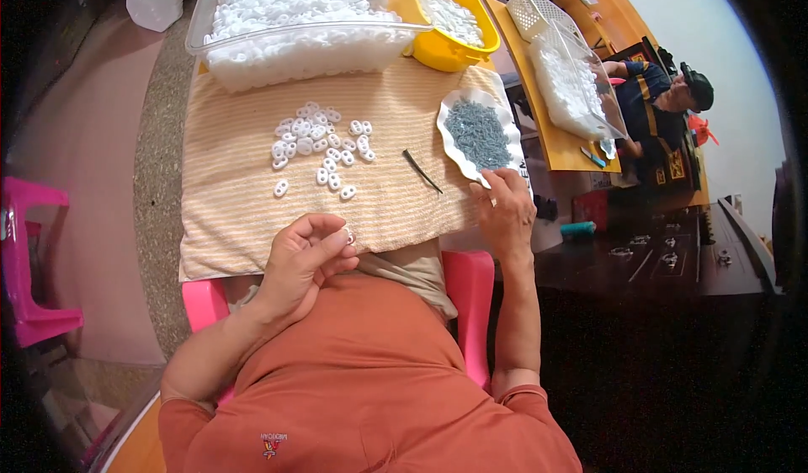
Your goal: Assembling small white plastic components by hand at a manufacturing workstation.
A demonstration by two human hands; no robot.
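Observation:
Between the thumb and fingers of my left hand (307, 258) is a small white plastic piece (350, 236), mostly covered by the fingertips. My right hand (507, 216) is at the near rim of a white wavy-edged plate (449, 136), fingers bent together; whatever they pinch is too small to tell. Many small grey-blue pieces (477, 135) are heaped on that plate. A loose cluster of white oval two-hole pieces (320, 145) lies on the striped cloth (236, 212) ahead of my left hand. Left of the plate rests a thin dark stick-like tool (422, 172).
A large clear bin (311, 52) full of white pieces stands at the far edge, beside a yellow basin (446, 57) with more. To the right, a person (652, 90) sits by another table (551, 149) with a filled bin. A pink stool (38, 258) is at left.

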